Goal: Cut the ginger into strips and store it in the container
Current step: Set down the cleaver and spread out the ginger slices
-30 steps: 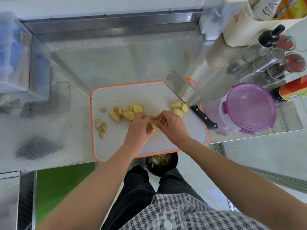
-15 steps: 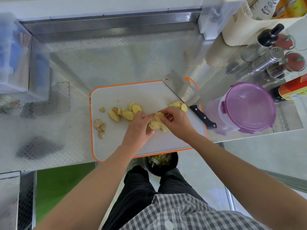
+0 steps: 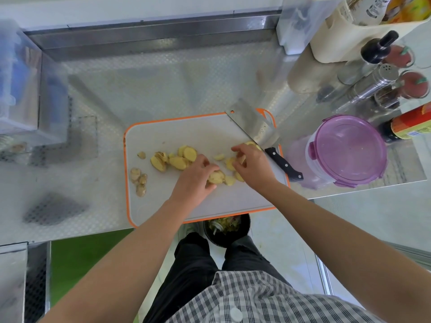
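A person in a checked shirt (image 3: 256, 299) stands at a steel counter (image 3: 163, 89), with a dark bin of scraps (image 3: 227, 231) on the floor just below both wrists. On the orange-rimmed cutting board (image 3: 210, 131), the left hand (image 3: 196, 178) has its thumb and curled fingers closed on a ginger slice (image 3: 215, 177). Just to its right, the right hand (image 3: 253, 166) arches over loose slices (image 3: 229, 163), fingers bent down onto them. Whether it actually has hold of one cannot be told. A heap of cut ginger (image 3: 177, 159) lies just beyond the left hand's knuckles, and brown trimmings (image 3: 138, 180) sit well off to that hand's left, near the board's edge. Beyond the right hand a cleaver (image 3: 250, 123) rests flat, its black handle passing just to that hand's right. Further right of it stands the container (image 3: 347, 150), its purple lid on. Seasoning shakers (image 3: 373, 83) crowd the counter behind it.
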